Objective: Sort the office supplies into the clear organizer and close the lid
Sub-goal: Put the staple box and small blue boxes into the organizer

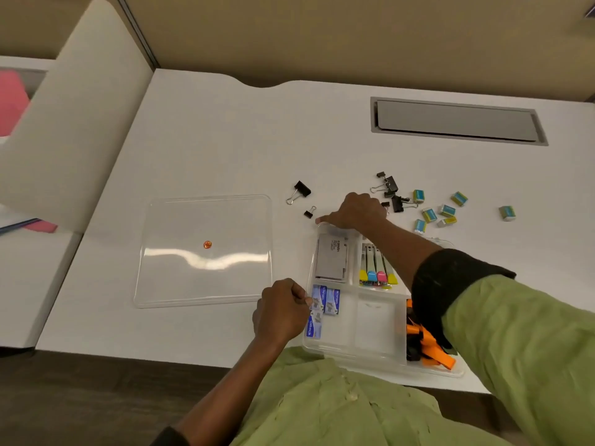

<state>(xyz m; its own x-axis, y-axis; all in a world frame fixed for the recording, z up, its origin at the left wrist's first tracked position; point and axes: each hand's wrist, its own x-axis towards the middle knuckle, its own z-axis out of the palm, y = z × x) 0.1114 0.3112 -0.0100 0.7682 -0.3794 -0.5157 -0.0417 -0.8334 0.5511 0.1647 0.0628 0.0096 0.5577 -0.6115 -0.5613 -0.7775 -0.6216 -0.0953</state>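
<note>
The clear organizer (375,323) sits at the desk's near edge. It holds a grey box (331,259), coloured-cap markers (376,275), blue staple boxes (331,300) and orange and black items (425,346). One middle compartment is bare. My left hand (283,312) pinches the organizer's left wall beside the staple boxes. My right hand (357,210) curls over its far rim with one finger stretched left. The clear lid (203,249) lies flat to the left, with an orange dot in its middle.
Black binder clips lie loose beyond the organizer: a cluster (391,188), a large one (301,189) and a small one (309,212). Several small wrapped erasers (444,210) are scattered at the right, one (507,212) apart. A grey cable hatch (457,120) is set into the desk.
</note>
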